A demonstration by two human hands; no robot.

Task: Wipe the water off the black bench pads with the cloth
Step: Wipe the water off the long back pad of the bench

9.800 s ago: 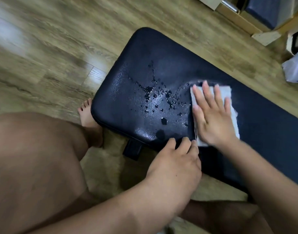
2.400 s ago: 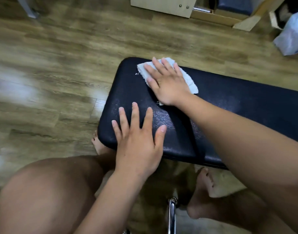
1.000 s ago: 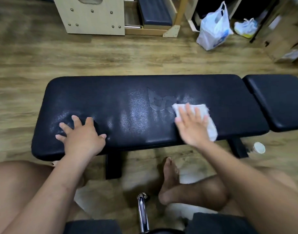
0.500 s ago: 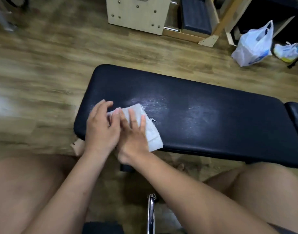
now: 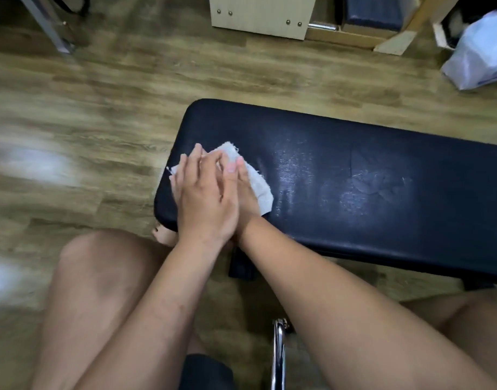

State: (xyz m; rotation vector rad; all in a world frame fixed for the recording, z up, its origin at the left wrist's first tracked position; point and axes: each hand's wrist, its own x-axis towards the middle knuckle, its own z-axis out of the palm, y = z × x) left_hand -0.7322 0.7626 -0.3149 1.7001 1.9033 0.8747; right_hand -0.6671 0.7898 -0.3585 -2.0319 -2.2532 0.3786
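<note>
The left hand (image 5: 205, 198) lies flat, fingers straight, over the right hand (image 5: 248, 199), which presses flat on the white cloth (image 5: 260, 187); neither hand grips anything. The cloth sits at the 9 o'clock end of the black bench pad (image 5: 368, 220), with a pale sheen (image 5: 292, 175) at its 3 o'clock.

Frayed white cloth (image 5: 258, 187) lies on a glossy, finely grained black bench pad (image 5: 354, 187) above wood-grain floor (image 5: 101, 122).
</note>
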